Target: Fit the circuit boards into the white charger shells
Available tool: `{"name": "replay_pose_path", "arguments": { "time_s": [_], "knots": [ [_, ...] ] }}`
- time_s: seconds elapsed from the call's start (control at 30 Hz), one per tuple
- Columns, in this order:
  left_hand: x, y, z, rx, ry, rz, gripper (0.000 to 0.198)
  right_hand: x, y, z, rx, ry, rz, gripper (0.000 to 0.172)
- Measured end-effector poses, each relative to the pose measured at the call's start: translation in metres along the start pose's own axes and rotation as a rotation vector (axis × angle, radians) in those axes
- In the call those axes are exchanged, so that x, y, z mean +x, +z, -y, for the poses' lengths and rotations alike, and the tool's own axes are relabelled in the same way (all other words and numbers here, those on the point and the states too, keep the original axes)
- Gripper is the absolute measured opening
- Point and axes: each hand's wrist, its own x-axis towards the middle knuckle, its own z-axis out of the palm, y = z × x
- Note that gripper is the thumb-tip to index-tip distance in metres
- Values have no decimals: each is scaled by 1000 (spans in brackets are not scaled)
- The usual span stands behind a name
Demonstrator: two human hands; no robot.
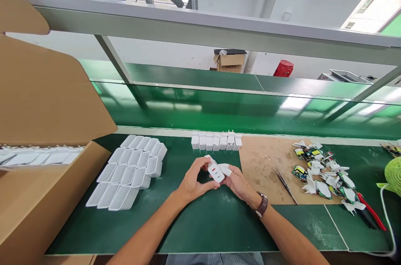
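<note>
A white USB wall charger (216, 172) with an orange-red port and further slots on its face is held between both hands above the green bench. My left hand (194, 179) grips its left side, fingers at the top and thumb along the lower edge. From the other side my right hand (237, 183) pinches it, with a white covering on one fingertip. Just beyond the hands stands a row of white chargers (216, 141) with their prongs upward. To the left, open white plastic housings (128, 170) lie packed side by side.
A large open cardboard box (56, 198) with white parts inside stands at the left. On a brown board (266, 173) lie tweezers (285, 185) and a heap of circuit boards with white pieces (326, 175). Red-handled pliers (372, 212) and a green roll (393, 175) are at far right.
</note>
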Motion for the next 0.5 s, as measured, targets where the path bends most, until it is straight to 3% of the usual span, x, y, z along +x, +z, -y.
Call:
{"name": "replay_pose_path", "arguments": {
  "time_s": [0.1, 0.23, 0.3, 0.4, 0.5],
  "knots": [
    [0, 1, 2, 71, 128, -30, 59, -1, 6, 2, 72, 16, 24, 51],
    [0, -1, 4, 87, 131, -28, 59, -1, 6, 1, 40, 13, 14, 52],
    [0, -2, 4, 59, 75, -1, 65, -1, 4, 0, -64, -34, -21, 49],
    [0, -3, 1, -21, -115, 22, 73, -2, 1, -2, -367, -228, -134, 38],
    [3, -4, -1, -92, -280, -4, 56, -7, -2, -4, -705, -446, -240, 35]
  ]
}}
